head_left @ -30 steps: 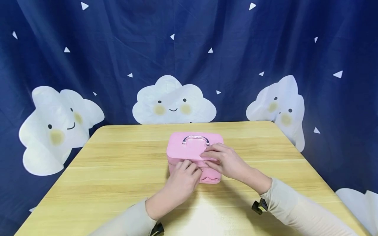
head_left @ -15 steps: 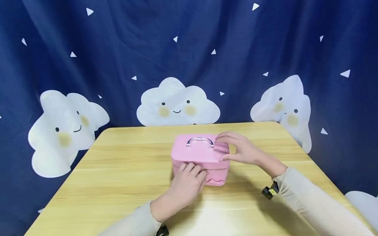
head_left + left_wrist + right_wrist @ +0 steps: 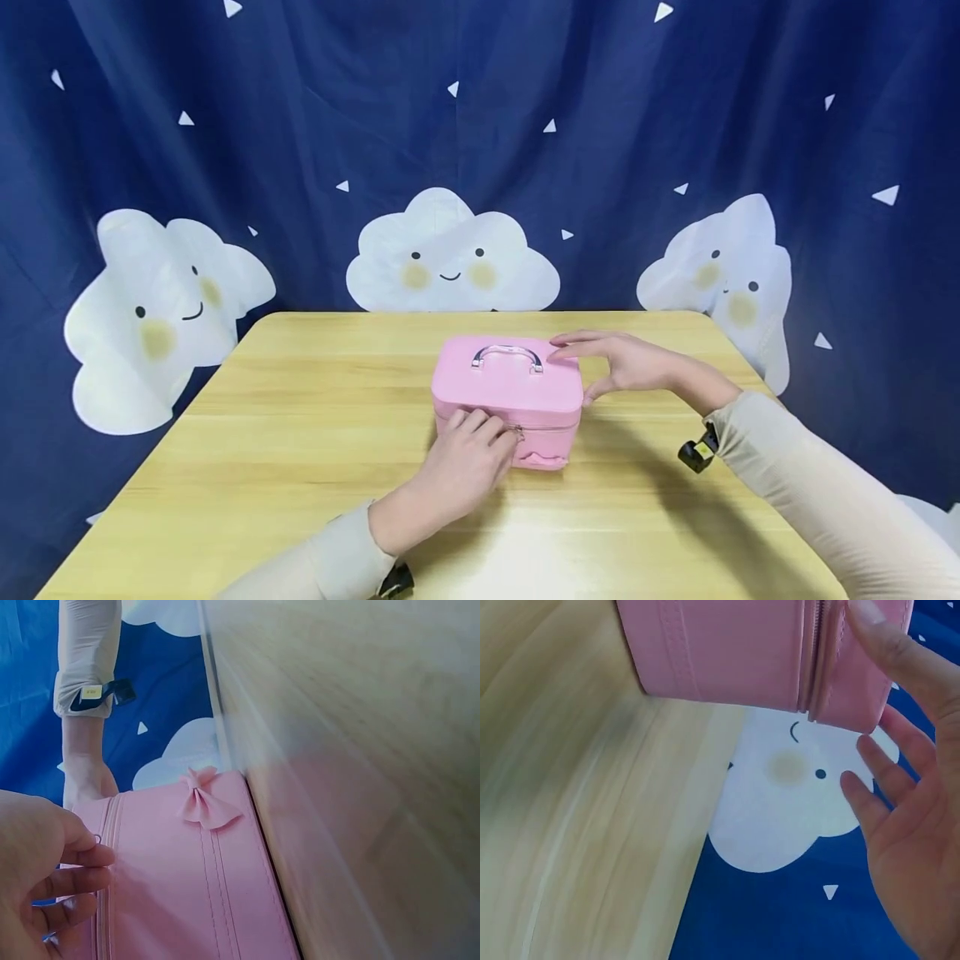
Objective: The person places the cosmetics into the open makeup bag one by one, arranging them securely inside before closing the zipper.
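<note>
A pink vanity case with a silver handle on its lid stands upright on the table. At its front my left hand pinches the small metal zipper pull between thumb and forefinger. The zipper runs round the case below the lid, and a pink bow decorates the front. My right hand lies at the lid's right end. Its fingers are spread, the thumb touching the lid near the front corner and the fingertips at the top and far corner.
The case stands on a light wooden table. Behind it hangs a dark blue curtain with white clouds and triangles. Each wrist wears a small black camera, such as the one under the right cuff.
My right hand has moved from the lid's front right area outward to its right end. My left hand stays at the zipper pull. The head view has shifted slightly.
</note>
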A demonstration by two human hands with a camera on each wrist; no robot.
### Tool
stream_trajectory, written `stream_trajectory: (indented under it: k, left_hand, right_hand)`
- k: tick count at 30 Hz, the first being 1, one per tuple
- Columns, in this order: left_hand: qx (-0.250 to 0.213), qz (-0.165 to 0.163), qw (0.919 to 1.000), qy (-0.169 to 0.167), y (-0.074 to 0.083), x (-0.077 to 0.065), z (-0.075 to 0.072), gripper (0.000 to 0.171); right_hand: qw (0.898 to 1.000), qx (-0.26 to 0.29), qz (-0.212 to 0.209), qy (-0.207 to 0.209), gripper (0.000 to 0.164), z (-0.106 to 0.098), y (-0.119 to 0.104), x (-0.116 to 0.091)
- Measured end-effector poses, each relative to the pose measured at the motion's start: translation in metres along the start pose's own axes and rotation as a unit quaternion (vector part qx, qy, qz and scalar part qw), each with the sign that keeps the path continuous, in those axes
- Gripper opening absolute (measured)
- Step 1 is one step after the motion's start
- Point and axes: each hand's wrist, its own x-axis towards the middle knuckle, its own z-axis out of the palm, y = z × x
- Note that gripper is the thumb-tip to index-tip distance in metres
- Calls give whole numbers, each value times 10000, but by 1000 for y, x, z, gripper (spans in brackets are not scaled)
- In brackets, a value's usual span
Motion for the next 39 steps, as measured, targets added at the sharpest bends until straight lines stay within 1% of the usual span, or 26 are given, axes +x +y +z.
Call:
stream_trajectory:
  k: [6, 10, 13, 18, 25, 31, 37, 39]
  left_hand:
    - [-88, 18, 9999, -59, -5, -2, -1, 11]
    - [-104, -37, 9999, -37, -7, -5, -2, 9]
    - [-125, -86, 9999, -74, -9, -8, -4, 10]
    - [-175, -198, 9996, -86, -14, -14, -5, 10]
    - [-184, -461, 9988, -41, -24, -24, -8, 9]
    - [-92, -610, 9981, -52, -36, -30, -11, 8]
    - [-74, -760, 9971, -44, -46, -36, -16, 6]
    - [-64, -826, 9965, -64, -50, -38, -18, 6]
  right_hand:
    - [9996, 233, -51, 133, 74, 5, 4, 3]
    - [9990, 248, -67, 368, 72, 12, 2, 0]
    - [9980, 185, -79, 603, 71, 17, -1, -3]
    - [9945, -138, -191, 1024, 71, 27, -7, -6]
    - [9842, -509, -315, 1668, 70, 45, -13, -6]
    - [9770, -803, -247, 1960, 67, 58, -23, -4]
    - [9634, -1141, -366, 2398, 66, 71, -35, 1]
    - [9598, -1207, -345, 2511, 66, 76, -39, 4]
